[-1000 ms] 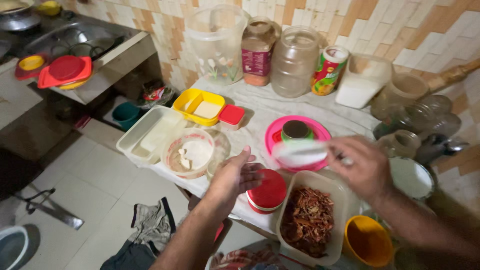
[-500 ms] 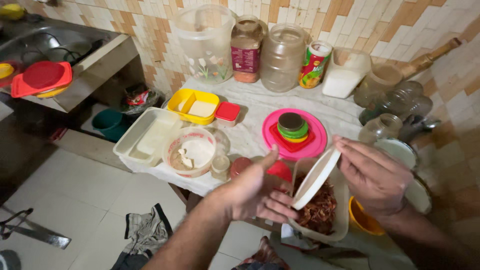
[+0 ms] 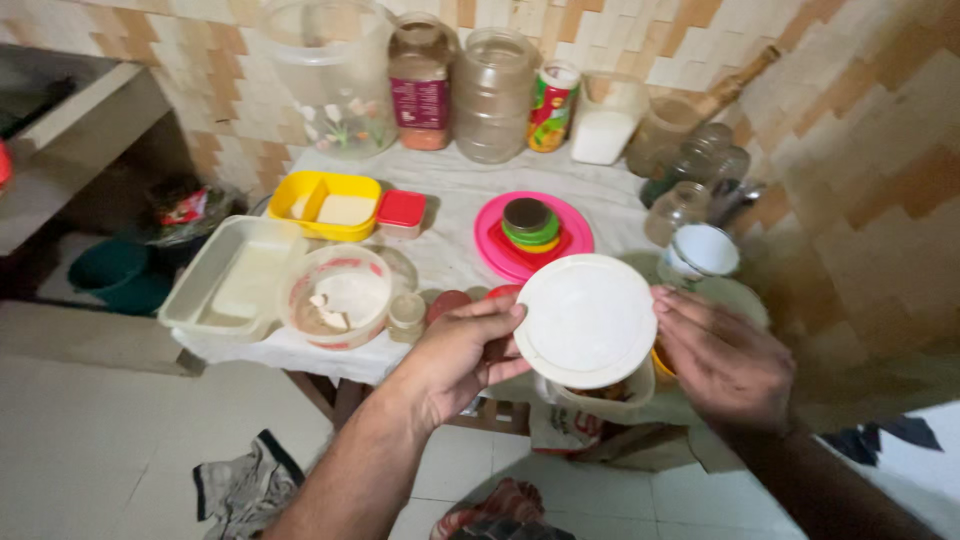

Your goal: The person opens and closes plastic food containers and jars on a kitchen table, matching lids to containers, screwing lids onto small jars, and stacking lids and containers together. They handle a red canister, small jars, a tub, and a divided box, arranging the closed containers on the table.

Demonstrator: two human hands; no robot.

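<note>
A round white lid (image 3: 587,320) is held flat between both my hands, over a clear rectangular container (image 3: 598,400) at the table's front edge. My left hand (image 3: 463,355) grips the lid's left rim with fingertips. My right hand (image 3: 722,360) holds its right rim. The container's contents are mostly hidden under the lid. Just left of my left hand a red lid (image 3: 449,303) peeks out.
A pink plate (image 3: 578,232) with stacked small lids sits behind. A round bowl (image 3: 337,296), a clear tray (image 3: 230,275) and a yellow box (image 3: 325,204) lie to the left. Jars (image 3: 492,95) line the tiled wall. A white cup (image 3: 702,251) and glass jars stand right. Cloth (image 3: 240,485) lies on the floor.
The white lid went from tilted in my right hand to flat over the container, held by both hands. My left hand moved off the red lid. The view shifted left and closer.
</note>
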